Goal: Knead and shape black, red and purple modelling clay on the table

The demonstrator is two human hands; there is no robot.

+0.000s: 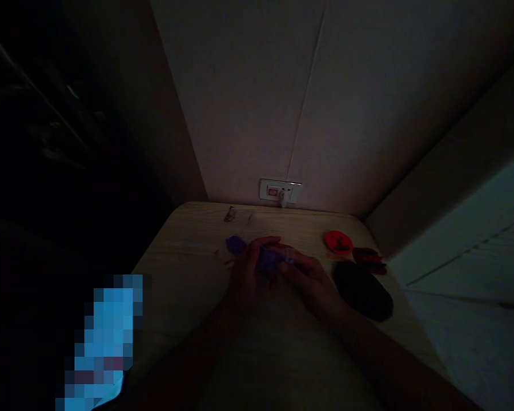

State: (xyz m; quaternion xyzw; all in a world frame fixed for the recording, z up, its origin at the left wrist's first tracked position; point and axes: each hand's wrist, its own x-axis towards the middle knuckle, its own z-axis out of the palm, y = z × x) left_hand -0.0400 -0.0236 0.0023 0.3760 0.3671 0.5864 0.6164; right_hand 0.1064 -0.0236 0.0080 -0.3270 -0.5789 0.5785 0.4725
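In dim light, a crumpled purple lump (269, 260), soft-looking, sits between my two hands over the wooden tabletop. My left hand (245, 268) curls around its left side. From the right, my right hand (310, 277) grips it with the thumb in front and the fingers behind. Just beyond my left fingers lies a separate flat purple piece (236, 244). The darkness hides what the lump is made of.
On the table's right are a red disc with dark marks (338, 242), dark red pieces (369, 260) and a black oval object (363, 291). Dark marks (230, 214) show at the back. A wall socket (280, 191) holds a plug. A pixelated blue glow (105, 337) is lower left.
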